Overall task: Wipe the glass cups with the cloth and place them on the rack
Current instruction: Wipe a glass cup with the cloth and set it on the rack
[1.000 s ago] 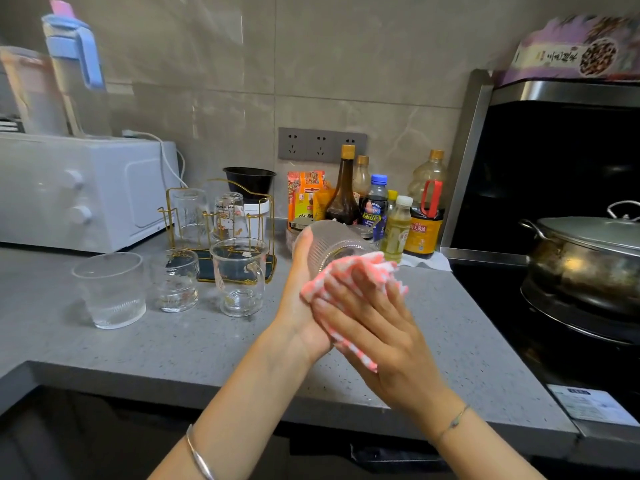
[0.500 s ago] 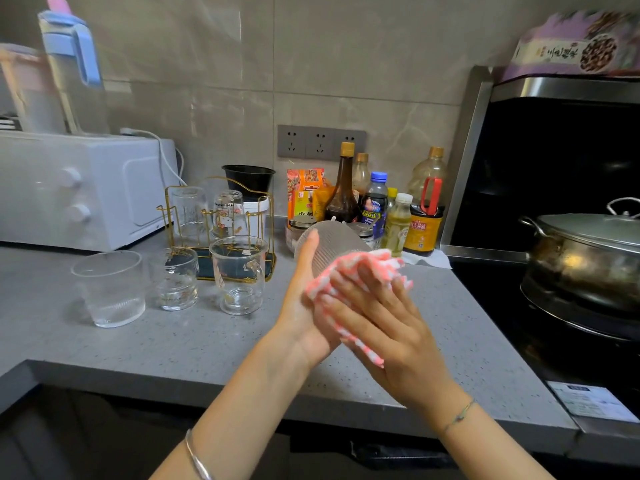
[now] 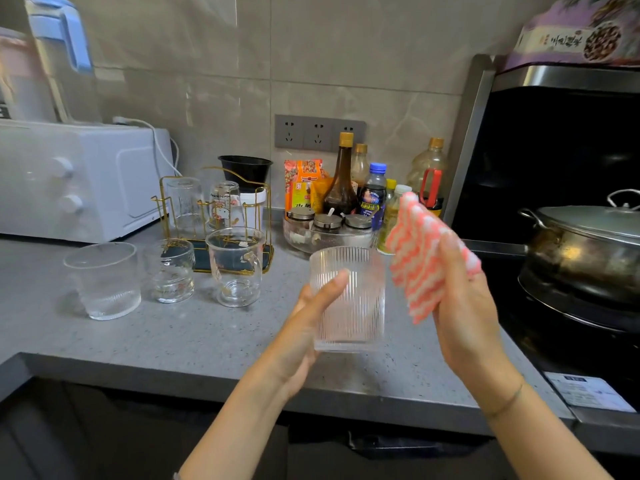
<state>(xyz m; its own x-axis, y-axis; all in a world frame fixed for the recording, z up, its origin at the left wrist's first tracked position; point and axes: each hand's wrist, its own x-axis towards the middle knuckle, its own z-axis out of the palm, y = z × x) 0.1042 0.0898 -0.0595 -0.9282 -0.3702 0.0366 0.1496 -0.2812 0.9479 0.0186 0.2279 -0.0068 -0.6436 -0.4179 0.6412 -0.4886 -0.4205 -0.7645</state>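
Head: left hand (image 3: 298,341) grips ribbed glass cup (image 3: 356,306) (upright); right hand (image 3: 464,317), pink-striped cloth (image 3: 415,261).

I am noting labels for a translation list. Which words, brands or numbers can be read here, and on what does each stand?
"Hello": on the printed glass on the rack; the rest is blurred.
Purple box at top right: large characters, too blurred to read.
Orange packet: print blurred.
Blue-capped bottle: label too small.
White sticker at lower right: too small.
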